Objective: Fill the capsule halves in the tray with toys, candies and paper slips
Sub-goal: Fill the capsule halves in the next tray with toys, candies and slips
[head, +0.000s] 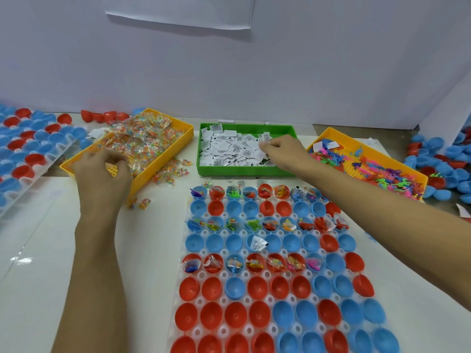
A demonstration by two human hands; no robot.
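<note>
**Head view: both hands in the supply bins, tray waiting on the near side**

Head camera, left to right. A spare tray of capsule halves point(30, 146) lies at the far left. The left hand point(102, 169) reaches into the yellow candy bin point(175, 149), fingers curled over wrapped candies point(142, 146); whether it grips one I cannot tell. The right hand point(283, 151) is in the green bin point(204, 154), fingertips pinching at the paper slips point(229, 146). The slips carry black print, too small to read. Further right sits the yellow toy bin point(397, 164) of small plastic figures.

The tray point(204, 253) lies near, directly below both bins, long axis running near to far. Alternate rows hold fillings; in the third of these the two rightmost halves point(344, 262) look unfilled. Those lie nearer the right hand, which must draw back toward the person to drop a slip.
</note>
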